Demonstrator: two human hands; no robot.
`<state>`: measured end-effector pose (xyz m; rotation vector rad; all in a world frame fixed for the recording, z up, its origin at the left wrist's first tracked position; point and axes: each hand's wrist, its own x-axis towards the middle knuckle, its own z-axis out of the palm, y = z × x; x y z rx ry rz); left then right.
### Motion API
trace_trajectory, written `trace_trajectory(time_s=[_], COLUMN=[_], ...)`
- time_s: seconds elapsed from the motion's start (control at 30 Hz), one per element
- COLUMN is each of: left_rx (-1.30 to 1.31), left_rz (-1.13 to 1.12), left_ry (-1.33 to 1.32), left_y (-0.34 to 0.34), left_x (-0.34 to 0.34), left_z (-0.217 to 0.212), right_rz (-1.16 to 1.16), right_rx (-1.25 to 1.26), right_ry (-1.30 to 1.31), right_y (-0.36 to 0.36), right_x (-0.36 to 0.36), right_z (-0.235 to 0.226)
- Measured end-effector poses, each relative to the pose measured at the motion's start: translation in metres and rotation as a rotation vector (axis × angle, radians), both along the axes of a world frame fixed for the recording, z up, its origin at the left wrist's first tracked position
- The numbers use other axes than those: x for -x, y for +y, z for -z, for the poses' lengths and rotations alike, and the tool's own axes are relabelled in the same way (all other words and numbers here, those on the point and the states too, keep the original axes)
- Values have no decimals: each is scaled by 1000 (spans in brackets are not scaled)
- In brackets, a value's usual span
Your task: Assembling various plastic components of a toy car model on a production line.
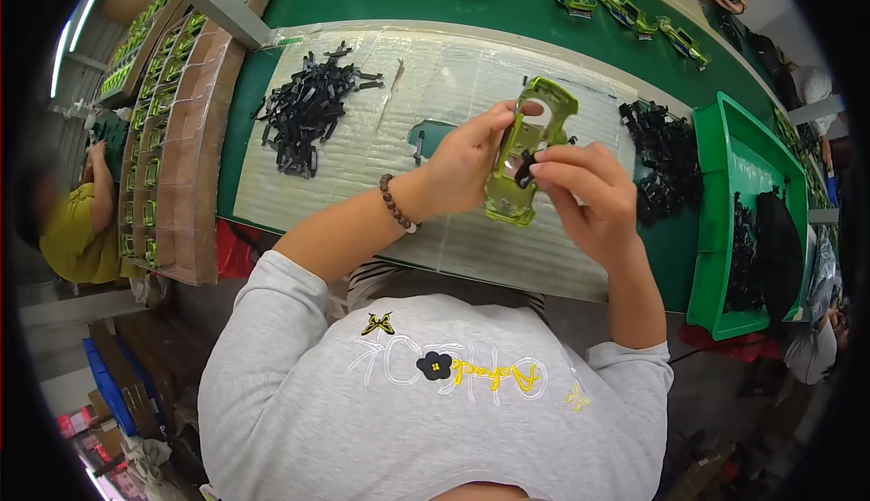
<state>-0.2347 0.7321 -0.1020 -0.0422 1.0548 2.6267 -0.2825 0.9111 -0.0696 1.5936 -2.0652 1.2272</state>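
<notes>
In my left hand (467,158) is a shiny lime-green toy car body shell (555,100), held up by its edge above the mat, its hollow side toward me. My right hand (594,195) pinches a small black plastic part (525,171) between thumb and fingers, against the inside of the shell. Whether that part is seated in the shell or only touching it, I cannot tell. To the left on the mat lies a heap of black plastic parts (308,111). Another heap of black parts (662,158) is to the right of my right hand.
A pale padded mat (362,184) covers the green worktable. At right stands a green plastic bin (710,256) holding black parts. Several green shells (625,14) rest along the far green strip. A cardboard tray (195,184) of green shells is at left. Other people sit nearby.
</notes>
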Motion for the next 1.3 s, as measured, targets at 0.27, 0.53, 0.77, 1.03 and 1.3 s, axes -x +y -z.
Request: trace_trajectory(time_s=[0.27,0.53,0.77,1.03,1.3], left_rx=[100,-153,74,161,230], left_rz=[317,444,397,386,434], left_ry=[51,-124,-33,-46,-95], left_y=[-15,-27,-27,-26,-28], left_x=[-2,5,4,4,3], left_z=[-15,1,-4,-8,-10], right_rz=[26,71,100,119,90], right_rx=[-24,-242,-156,-102,-121], right_ry=[144,381,389,501,426], right_y=[13,5,-3,-8,-11], right_x=[13,1,-5,-3,-9], right_z=[-9,-5,1,10,13])
